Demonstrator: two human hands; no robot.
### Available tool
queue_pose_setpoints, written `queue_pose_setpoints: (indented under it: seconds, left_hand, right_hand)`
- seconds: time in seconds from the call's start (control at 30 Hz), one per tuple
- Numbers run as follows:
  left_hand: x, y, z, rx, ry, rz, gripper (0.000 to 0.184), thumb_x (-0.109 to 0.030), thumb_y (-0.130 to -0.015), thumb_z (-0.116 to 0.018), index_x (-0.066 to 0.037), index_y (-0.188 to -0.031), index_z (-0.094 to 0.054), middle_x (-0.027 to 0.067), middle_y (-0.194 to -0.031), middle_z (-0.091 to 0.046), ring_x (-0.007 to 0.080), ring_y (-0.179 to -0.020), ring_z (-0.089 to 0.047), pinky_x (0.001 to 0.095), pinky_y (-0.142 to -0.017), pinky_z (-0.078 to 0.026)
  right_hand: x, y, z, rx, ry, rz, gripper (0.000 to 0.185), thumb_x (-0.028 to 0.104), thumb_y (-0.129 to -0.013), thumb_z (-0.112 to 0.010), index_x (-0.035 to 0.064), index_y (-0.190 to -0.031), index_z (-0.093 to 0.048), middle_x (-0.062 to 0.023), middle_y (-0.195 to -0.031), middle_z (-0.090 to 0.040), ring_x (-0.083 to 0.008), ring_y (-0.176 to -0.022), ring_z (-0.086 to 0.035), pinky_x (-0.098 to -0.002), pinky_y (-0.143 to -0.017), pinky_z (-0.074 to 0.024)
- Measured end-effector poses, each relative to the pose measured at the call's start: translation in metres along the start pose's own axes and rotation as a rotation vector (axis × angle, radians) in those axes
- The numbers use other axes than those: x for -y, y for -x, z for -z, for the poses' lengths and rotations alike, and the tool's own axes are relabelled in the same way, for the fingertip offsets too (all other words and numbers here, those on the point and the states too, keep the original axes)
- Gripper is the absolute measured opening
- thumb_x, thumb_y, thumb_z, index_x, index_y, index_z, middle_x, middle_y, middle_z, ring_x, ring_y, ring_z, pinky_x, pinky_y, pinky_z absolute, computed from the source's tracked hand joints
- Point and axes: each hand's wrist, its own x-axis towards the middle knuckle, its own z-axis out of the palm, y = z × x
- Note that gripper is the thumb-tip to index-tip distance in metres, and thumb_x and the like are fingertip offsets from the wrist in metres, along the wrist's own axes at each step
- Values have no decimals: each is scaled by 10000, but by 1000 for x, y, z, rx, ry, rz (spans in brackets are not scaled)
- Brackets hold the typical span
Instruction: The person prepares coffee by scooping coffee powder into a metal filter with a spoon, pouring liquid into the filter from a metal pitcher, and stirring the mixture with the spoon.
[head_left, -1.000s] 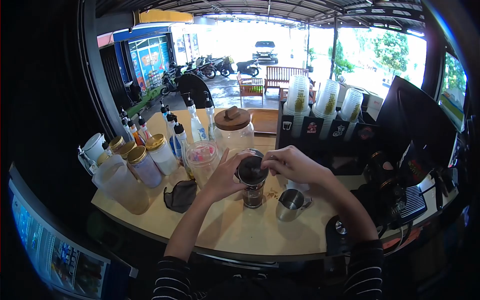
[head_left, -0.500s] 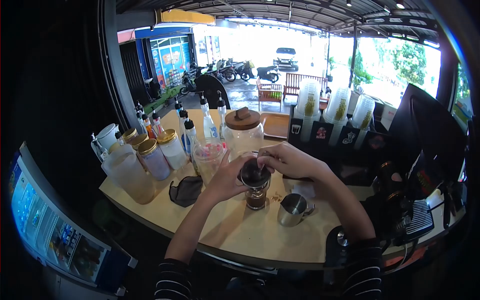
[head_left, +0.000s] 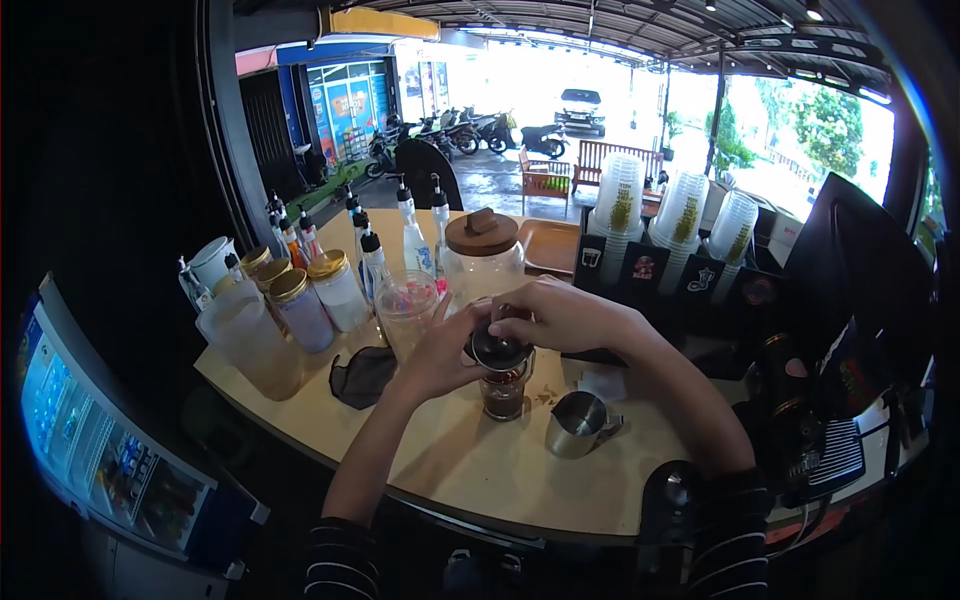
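Note:
My left hand [head_left: 445, 352] is curled around a dark round cup [head_left: 503, 354] with a shiny rim, thumb and fingers on its sides. The cup is over a small glass [head_left: 503, 404] that holds brown liquid. Whether the cup rests on the glass cannot be made out. My right hand [head_left: 568, 314] is closed in a pinch at the cup's mouth, and what its fingers hold is hidden. A steel milk pitcher [head_left: 570, 438] stands just right of the glass, near a brown spill on the tabletop.
A cloudy plastic jug [head_left: 250, 340], gold-lidded jars [head_left: 303, 318], pump bottles [head_left: 415, 235] and a dark cloth [head_left: 362, 378] are on the left. A wooden-lidded jar [head_left: 482, 262] stands behind my hands. Stacked plastic cups [head_left: 619, 205] and a dark screen [head_left: 850, 260] are on the right.
The view has shifted slightly. Both hands and the dark cup appear a little further left, with my right-hand fingers still at the cup's mouth. The grip looks unchanged.

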Motion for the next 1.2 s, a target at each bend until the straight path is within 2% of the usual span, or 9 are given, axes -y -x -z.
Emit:
queue_pose_setpoints:
  seconds: [0.13, 0.2, 0.23, 0.3, 0.4, 0.47, 0.8, 1.13, 1.2]
  left_hand:
    - [3, 1, -6, -67, 74, -1, 803, -290, -627, -813, -138, -1298, -400, 76, -1289, -532, 271, -1194, -517, 537, -1152, -103]
    - [3, 2, -8, -100, 13, -24, 831, -284, -619, -834, -137, -1309, -394, 90, -1284, -514, 264, -1181, -528, 514, -1120, -248]
    - [3, 3, -10, -99, 10, -25, 831, -284, -619, -834, -137, -1309, -394, 90, -1284, -514, 264, -1181, -528, 514, -1120, -248]
    - [3, 6, -16, -110, 282, 157, 852, -271, -614, -858, -115, -1309, -391, 113, -1269, -484, 256, -1167, -528, 439, -1019, -421]
    - [-2, 10, -24, -222, 319, 178, 877, -261, -609, -875, -84, -1308, -376, 119, -1255, -459, 239, -1157, -522, 359, -917, -505]
    - [4, 10, -34, -286, 389, 152, 888, -250, -601, -881, -74, -1305, -369, 115, -1255, -464, 236, -1161, -519, 361, -928, -498]
    - [-10, 5, -52, -452, 504, 143, 849, -138, -620, -859, -50, -1285, -339, 127, -1272, -482, 222, -1173, -519, 349, -952, -489]
    - [-10, 4, -59, -454, 497, 124, 881, -133, -614, -864, -49, -1296, -311, 135, -1337, -426, 227, -1200, -498, 356, -959, -490]
    - [-12, 6, -56, -412, 531, 102, 873, -176, -619, -861, -64, -1300, -325, 120, -1337, -437, 276, -1213, -486, 401, -1038, -421]
  right_hand:
    - [-2, 2, 0, -95, -34, -69, 267, 252, -914, -563, 6, -986, -638, -165, -787, -654, -262, -736, -644, -362, -693, -493]
    - [-3, 2, -3, -48, 17, -26, 253, 237, -925, -549, 0, -958, -633, -159, -781, -656, -251, -741, -646, -351, -694, -494]
    - [-2, 2, -3, -51, 16, -24, 253, 237, -925, -549, 0, -958, -633, -159, -781, -656, -251, -741, -646, -351, -694, -494]
    - [0, 2, -4, -120, -125, -35, 242, 216, -939, -529, -5, -930, -626, -143, -754, -652, -231, -710, -643, -338, -676, -492]
    - [4, 3, -8, -196, -143, -63, 240, 204, -951, -512, -11, -921, -614, -114, -728, -648, -193, -672, -634, -317, -656, -490]
    - [-8, 2, -20, -260, -98, 36, 227, 191, -953, -505, -11, -943, -607, -92, -712, -645, -157, -650, -625, -305, -641, -487]
    - [-13, 6, -45, -597, -294, -89, 185, 138, -955, -476, -21, -922, -566, -82, -635, -629, -143, -605, -650, -272, -568, -493]
    - [3, 20, -52, -613, -326, -123, 175, 116, -953, -474, -34, -897, -544, -76, -632, -617, -136, -622, -645, -262, -575, -485]
    - [4, 23, -55, -628, -291, -156, 181, 130, -955, -482, -31, -904, -548, -75, -647, -616, -124, -622, -638, -259, -571, -481]
